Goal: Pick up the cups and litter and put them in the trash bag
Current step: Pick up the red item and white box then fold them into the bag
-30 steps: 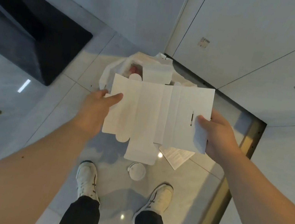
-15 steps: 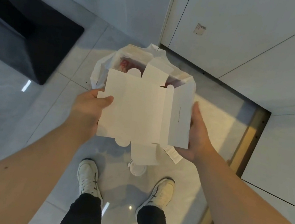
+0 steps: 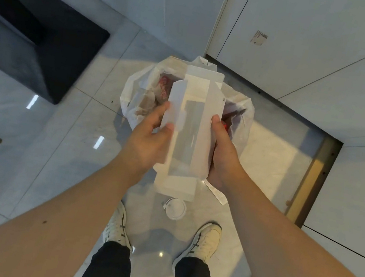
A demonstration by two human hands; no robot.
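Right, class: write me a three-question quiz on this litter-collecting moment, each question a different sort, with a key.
1. True or false: both hands, left and right, grip the folded white cardboard box.
2. Where does the white trash bag stand? A) behind the person's shoes B) on the floor beyond the box C) on a table
3. Fill in: the white cup lid lies on the floor between the person's ____.

Key: 1 true; 2 B; 3 shoes.

arms: both are showing bare to the elbow, no sleeves appearing
left hand (image 3: 149,142): wearing no glove
right hand (image 3: 223,155): wearing no glove
trousers (image 3: 109,271): wearing black
shoes (image 3: 206,241): wearing white trainers with dark side stripes
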